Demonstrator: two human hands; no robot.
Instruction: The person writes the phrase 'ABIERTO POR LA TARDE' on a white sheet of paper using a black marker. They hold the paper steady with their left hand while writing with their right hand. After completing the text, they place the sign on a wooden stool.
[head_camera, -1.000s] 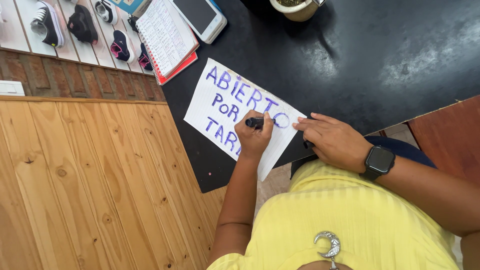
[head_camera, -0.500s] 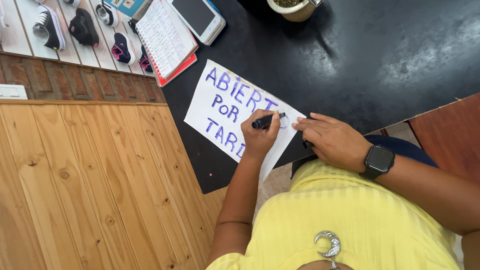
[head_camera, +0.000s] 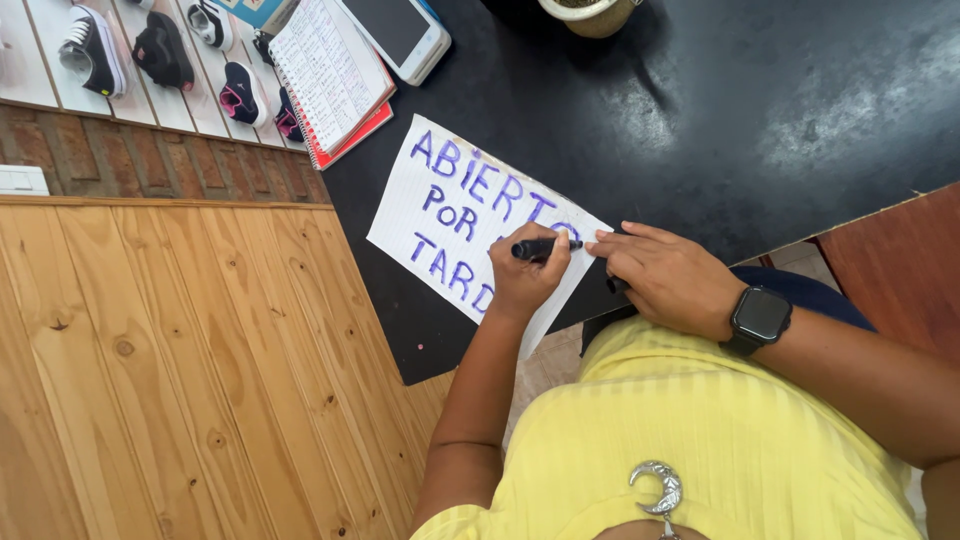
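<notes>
A white lined sheet (head_camera: 440, 215) with large purple hand-drawn letters lies near the edge of a black tabletop (head_camera: 700, 120). My left hand (head_camera: 522, 280) grips a black marker (head_camera: 545, 246), its tip on the sheet at the end of the top line of letters. My right hand (head_camera: 665, 280) lies flat with fingers spread on the sheet's right end, pinning it down. A black smartwatch (head_camera: 760, 316) sits on that wrist. My yellow shirt (head_camera: 700, 440) fills the bottom of the view.
A spiral notebook with a red cover (head_camera: 330, 75) and a white-cased tablet (head_camera: 400, 30) lie at the table's far corner. A pale cup (head_camera: 590, 12) stands farther back. Small shoes (head_camera: 160, 50) sit on a white slatted shelf. Wood panelling (head_camera: 180, 370) runs along the left.
My left hand has slid the marker a little to the right along the top line of letters. My right hand has stayed on the sheet.
</notes>
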